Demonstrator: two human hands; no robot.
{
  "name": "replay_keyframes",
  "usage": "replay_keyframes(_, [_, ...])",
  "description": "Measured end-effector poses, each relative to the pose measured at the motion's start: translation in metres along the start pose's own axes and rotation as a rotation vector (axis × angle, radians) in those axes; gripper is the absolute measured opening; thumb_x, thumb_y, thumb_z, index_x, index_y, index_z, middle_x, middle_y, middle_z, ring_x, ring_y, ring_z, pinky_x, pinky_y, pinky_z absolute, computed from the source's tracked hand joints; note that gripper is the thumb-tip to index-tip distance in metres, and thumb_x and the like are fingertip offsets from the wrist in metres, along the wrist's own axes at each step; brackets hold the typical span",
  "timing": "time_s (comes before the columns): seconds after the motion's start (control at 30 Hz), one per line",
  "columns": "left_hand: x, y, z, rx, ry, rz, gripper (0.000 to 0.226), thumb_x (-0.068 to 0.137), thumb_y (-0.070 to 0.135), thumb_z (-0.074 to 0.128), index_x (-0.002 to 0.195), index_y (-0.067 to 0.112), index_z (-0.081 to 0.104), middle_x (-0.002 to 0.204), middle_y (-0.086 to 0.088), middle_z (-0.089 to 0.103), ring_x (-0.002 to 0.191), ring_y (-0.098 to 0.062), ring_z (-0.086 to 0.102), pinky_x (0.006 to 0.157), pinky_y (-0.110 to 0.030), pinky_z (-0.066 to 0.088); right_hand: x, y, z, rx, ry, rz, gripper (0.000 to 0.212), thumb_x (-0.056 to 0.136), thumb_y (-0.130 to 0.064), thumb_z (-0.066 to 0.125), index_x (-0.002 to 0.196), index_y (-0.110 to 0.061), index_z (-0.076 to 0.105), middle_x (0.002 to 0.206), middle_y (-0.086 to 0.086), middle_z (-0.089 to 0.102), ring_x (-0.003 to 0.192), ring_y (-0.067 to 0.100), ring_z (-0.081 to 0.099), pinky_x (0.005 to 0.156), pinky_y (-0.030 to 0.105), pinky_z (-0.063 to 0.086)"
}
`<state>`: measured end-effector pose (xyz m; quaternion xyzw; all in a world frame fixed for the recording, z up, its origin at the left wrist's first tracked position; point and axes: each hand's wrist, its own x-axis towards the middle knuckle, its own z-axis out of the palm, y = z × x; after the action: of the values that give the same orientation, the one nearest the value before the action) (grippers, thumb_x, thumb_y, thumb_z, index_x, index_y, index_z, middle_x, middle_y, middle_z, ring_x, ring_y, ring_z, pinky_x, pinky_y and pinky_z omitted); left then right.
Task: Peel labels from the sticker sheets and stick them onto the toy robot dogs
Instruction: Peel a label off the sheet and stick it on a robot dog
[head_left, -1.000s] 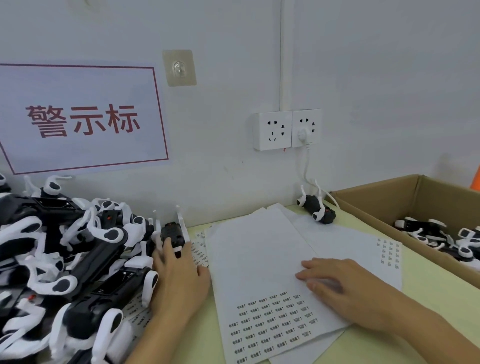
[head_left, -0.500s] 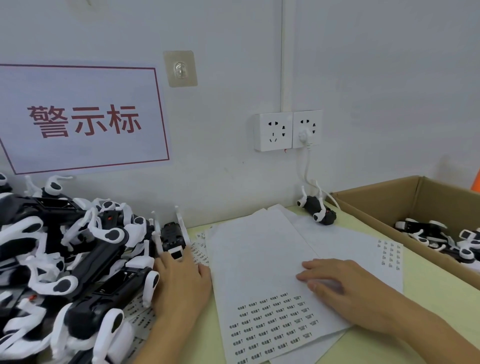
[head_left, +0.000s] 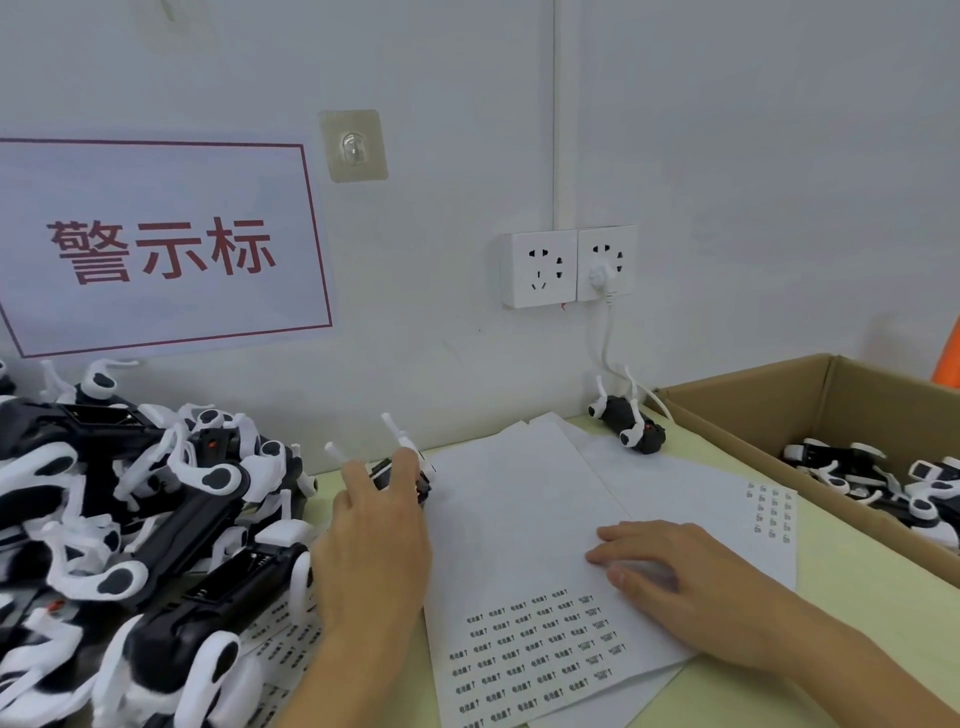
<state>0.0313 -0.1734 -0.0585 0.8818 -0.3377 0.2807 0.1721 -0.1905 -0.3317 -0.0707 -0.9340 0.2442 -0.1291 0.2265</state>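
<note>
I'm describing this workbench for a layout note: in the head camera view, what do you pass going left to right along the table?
Pile of toy robot dogs → left hand gripping a small dog → top sticker sheet → right hand resting on it → cardboard box holding more dogs.

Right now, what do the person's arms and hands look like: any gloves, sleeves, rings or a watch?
Both are bare. The left hand and right hand wear no gloves, and no rings show. The forearms are uncovered as far as the frame's lower edge: no sleeve, watch or wristband in view.
</note>
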Motion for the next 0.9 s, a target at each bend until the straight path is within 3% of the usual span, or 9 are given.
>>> replay_keyframes(0.17, [0.012,-0.006,-0.018,-0.076,0.023,-0.039,0.028,0.102,0.039,0.036,0.125,0.021,0.038,0.086,-0.006,0.05,0.057,-0.028,0.05,0.048,-0.033,0.034,-0.001,0.001,0.001,-0.001,0.011,0.0,0.023,0.099,-0.052,0.046,0.119,-0.056,0.058,0.139,-0.038,0.041,0.124,-0.026,0.027,0.113,0.015,0.018])
replay_keyframes(0.27, [0.021,-0.009,-0.029,-0.348,0.13,-0.043,0.023,0.101,0.035,0.039,0.111,0.014,0.039,0.068,-0.008,0.055,0.054,-0.034,0.054,0.049,-0.037,0.038,-0.001,0.001,0.001,-0.003,0.017,-0.004,0.022,0.099,-0.051,0.047,0.117,-0.057,0.059,0.14,-0.035,0.043,0.132,-0.018,0.029,0.115,0.017,0.019])
replay_keyframes(0.37, [0.025,-0.005,-0.037,-0.623,0.17,-0.149,0.019,0.099,0.035,0.042,0.098,0.017,0.038,0.058,-0.003,0.054,0.052,-0.026,0.052,0.046,-0.035,0.033,0.0,0.0,0.001,-0.012,0.009,-0.006,0.021,0.099,-0.051,0.047,0.116,-0.059,0.057,0.14,-0.035,0.043,0.13,-0.019,0.029,0.117,0.019,0.019])
replay_keyframes(0.53, [0.028,0.006,-0.022,-0.975,-0.184,-0.453,0.018,0.099,0.037,0.051,0.093,0.021,0.051,0.073,-0.003,0.059,0.062,-0.021,0.051,0.053,-0.032,0.037,0.0,0.001,0.0,-0.012,0.0,-0.001,0.025,0.1,-0.051,0.045,0.121,-0.056,0.057,0.136,-0.04,0.039,0.114,-0.033,0.022,0.111,0.014,0.018])
replay_keyframes(0.7, [0.012,0.014,-0.006,-0.939,-0.31,-0.441,0.027,0.098,0.041,0.055,0.089,0.017,0.049,0.076,-0.002,0.059,0.058,-0.015,0.051,0.049,-0.025,0.034,-0.001,0.001,0.0,-0.012,-0.006,0.001,0.024,0.1,-0.05,0.045,0.121,-0.057,0.056,0.136,-0.04,0.036,0.119,-0.027,0.023,0.116,0.019,0.017])
replay_keyframes(0.8, [0.004,0.017,-0.006,-0.899,-0.295,-0.395,0.036,0.096,0.054,0.052,0.102,0.019,0.05,0.075,0.004,0.061,0.058,-0.005,0.058,0.051,-0.025,0.034,-0.001,0.001,0.002,-0.017,-0.008,-0.006,0.023,0.1,-0.05,0.045,0.12,-0.059,0.054,0.134,-0.041,0.035,0.118,-0.029,0.022,0.116,0.019,0.017])
replay_keyframes(0.9, [-0.002,0.019,-0.009,-0.724,-0.206,-0.326,0.049,0.092,0.069,0.038,0.115,0.025,0.042,0.069,0.006,0.061,0.062,-0.009,0.059,0.057,-0.032,0.037,0.0,0.002,0.002,-0.025,-0.01,-0.005,0.021,0.1,-0.051,0.044,0.117,-0.061,0.053,0.135,-0.041,0.036,0.126,-0.022,0.024,0.118,0.022,0.018])
